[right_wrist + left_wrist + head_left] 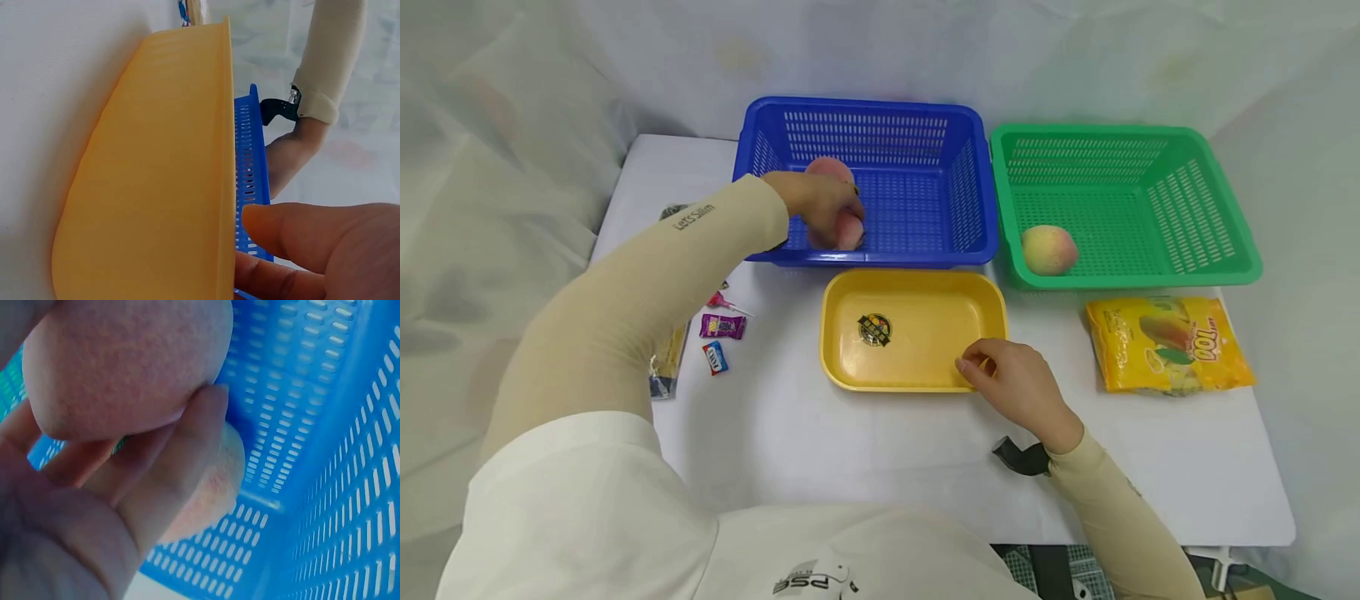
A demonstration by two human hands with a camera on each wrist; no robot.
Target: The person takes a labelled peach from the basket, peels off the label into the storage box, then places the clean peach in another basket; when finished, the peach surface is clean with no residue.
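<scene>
My left hand (838, 218) reaches into the blue basket (925, 133) at its near left corner and grips a pink peach (850, 231). In the left wrist view my fingers (181, 462) curl against one peach (125, 362), and a second peach (215, 487) lies just behind them on the basket floor (294, 394). The other peach (829, 169) shows behind my hand in the head view. My right hand (973, 365) pinches the near right rim of the yellow tray (925, 333), with the thumb (300, 231) over the tray's edge (156, 187).
A green basket (1150, 150) to the right holds one peach (1048, 250). A yellow snack bag (1168, 343) lies in front of it. Small candies (722, 325) and a packet (666, 367) lie on the white table (850, 450) under my left arm.
</scene>
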